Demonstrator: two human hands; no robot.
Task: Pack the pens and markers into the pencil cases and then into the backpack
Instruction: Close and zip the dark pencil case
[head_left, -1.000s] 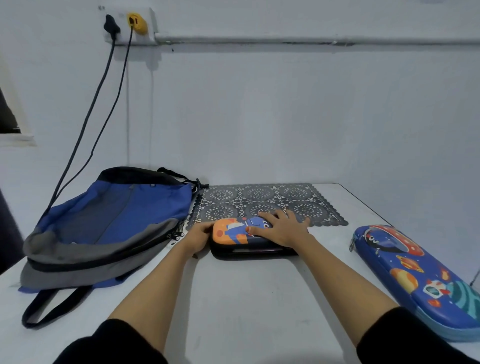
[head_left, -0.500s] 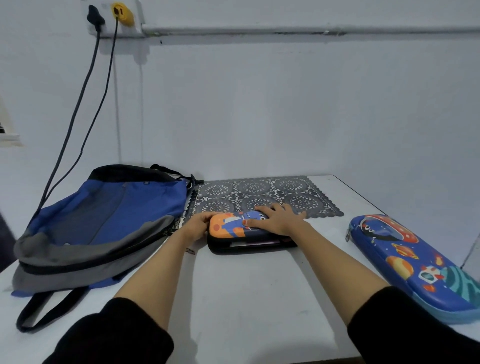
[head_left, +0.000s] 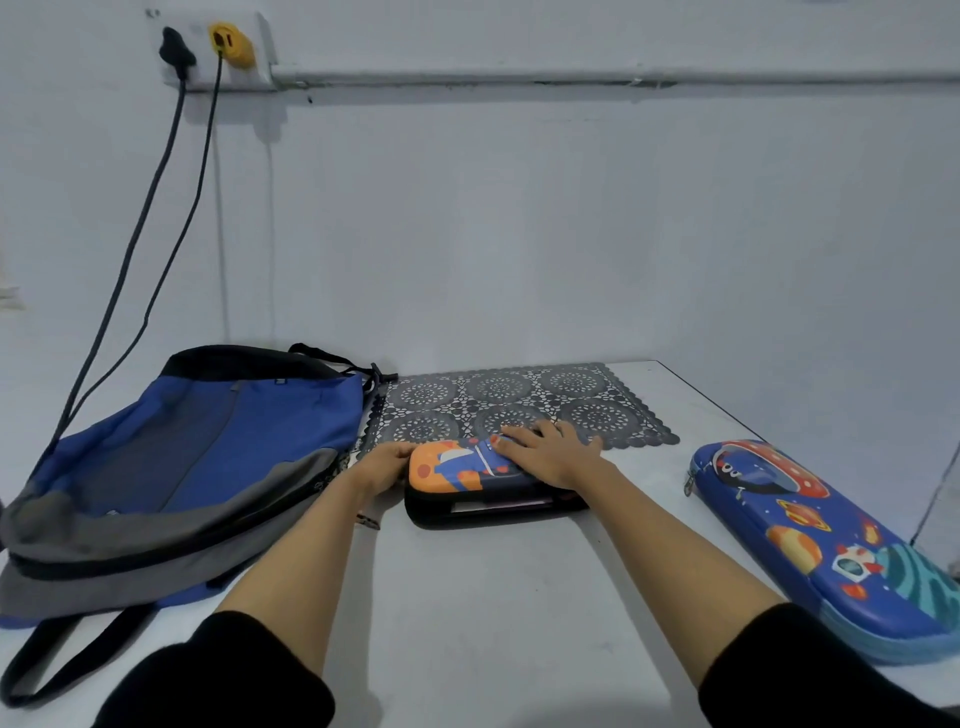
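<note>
In the upper left of the frame two cables (head_left: 156, 208) hang from a wall socket (head_left: 208, 47) and drop behind the blue and grey backpack (head_left: 208, 457). The backpack lies flat at the left of the white surface (head_left: 493, 597), a strap trailing toward the lower left corner. Just right of it, the left hand (head_left: 384, 465) holds the left end of the small pencil case (head_left: 457, 475), its fingers (head_left: 402, 448) curled against that end. The case sits at the centre, just in front of a dark lace mat (head_left: 571, 395), its lid slightly ajar along the front. The right hand (head_left: 553, 454) lies flat on the lid, fingers (head_left: 519, 432) straight and slightly spread. Well apart, at the right edge, lies the large pencil case (head_left: 831, 540), blue with a space print, closed
</note>
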